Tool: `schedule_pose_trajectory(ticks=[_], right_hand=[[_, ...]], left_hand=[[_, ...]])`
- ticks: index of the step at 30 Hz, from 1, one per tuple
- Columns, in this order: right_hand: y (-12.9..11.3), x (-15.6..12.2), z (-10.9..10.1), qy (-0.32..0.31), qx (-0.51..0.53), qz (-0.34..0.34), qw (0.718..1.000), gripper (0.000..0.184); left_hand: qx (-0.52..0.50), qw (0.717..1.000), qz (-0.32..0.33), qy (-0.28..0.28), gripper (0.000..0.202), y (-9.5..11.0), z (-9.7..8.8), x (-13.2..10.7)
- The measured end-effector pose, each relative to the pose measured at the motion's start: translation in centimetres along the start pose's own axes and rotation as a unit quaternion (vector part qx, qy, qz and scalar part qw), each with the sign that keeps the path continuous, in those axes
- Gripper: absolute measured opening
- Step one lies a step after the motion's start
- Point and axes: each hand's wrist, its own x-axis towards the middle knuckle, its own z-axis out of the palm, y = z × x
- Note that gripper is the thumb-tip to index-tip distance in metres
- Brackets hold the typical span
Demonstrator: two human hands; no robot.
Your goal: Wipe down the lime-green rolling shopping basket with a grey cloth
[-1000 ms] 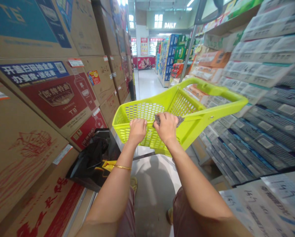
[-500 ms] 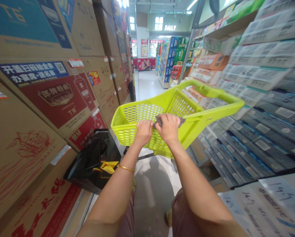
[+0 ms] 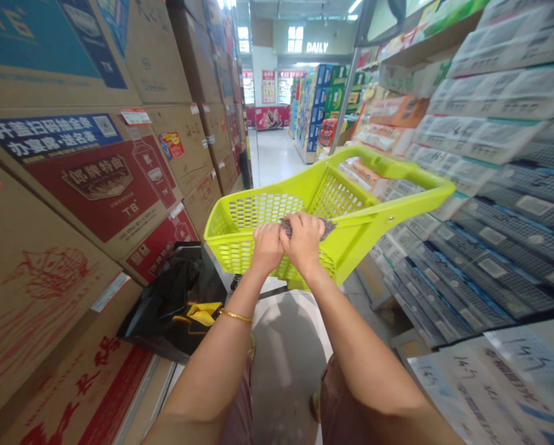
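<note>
A lime-green shopping basket cart (image 3: 360, 232) with mesh sides stands crosswise in front of me, its long handle pointing right. My left hand (image 3: 266, 246) is closed over the near rim. My right hand (image 3: 303, 240) is closed on a crumpled grey cloth (image 3: 327, 228) and presses it to the same rim, right beside the left hand. Part of the cloth shows past the knuckles; the rest is hidden under the palm. Inside the basket, mesh walls show.
Stacked cartons (image 3: 96, 179) wall the left side. A black bag with yellow straps (image 3: 179, 303) sits on the floor there. Wrapped packs (image 3: 485, 136) and dark folded goods (image 3: 490, 259) are piled on the right. A metal pole (image 3: 346, 102) rises behind the basket; the aisle floor (image 3: 277, 161) runs beyond.
My right hand has slid left along the rim with the grey cloth, up to my left hand. The left hand keeps its place on the rim. The view has shifted slightly.
</note>
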Motion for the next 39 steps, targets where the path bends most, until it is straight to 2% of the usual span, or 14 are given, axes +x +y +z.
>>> schedule_pose_trajectory(ticks=[8, 17, 26, 29, 34, 39], right_hand=[[0.9, 0.4, -0.4, -0.017, -0.006, -0.016, 1.000, 0.022], [3.2, 0.7, -1.4, 0.058, -0.043, 0.017, 0.997, 0.023], [-0.3, -0.1, 0.0, 0.005, 0.013, 0.007, 1.000, 0.022], [-0.6, -0.2, 0.1, 0.001, 0.020, 0.000, 1.000, 0.022], [0.4, 0.1, -0.3, -0.017, 0.009, -0.024, 1.000, 0.023], [2.6, 0.7, -0.9, 0.040, -0.026, 0.007, 0.999, 0.022]], left_hand=[[0.002, 1.000, 0.013, -0.001, 0.025, -0.3, -0.3, -0.2], [0.007, 1.000, 0.017, 0.004, 0.029, -0.5, -0.1, -0.1], [0.007, 1.000, -0.003, -0.005, 0.024, -0.3, -0.2, 0.0], [0.004, 1.000, 0.000, -0.005, 0.022, -0.5, -0.4, 0.0], [0.008, 1.000, 0.011, -0.013, 0.026, -0.7, -0.6, -0.1], [0.010, 1.000, 0.020, -0.016, 0.028, -0.7, -0.7, -0.1]])
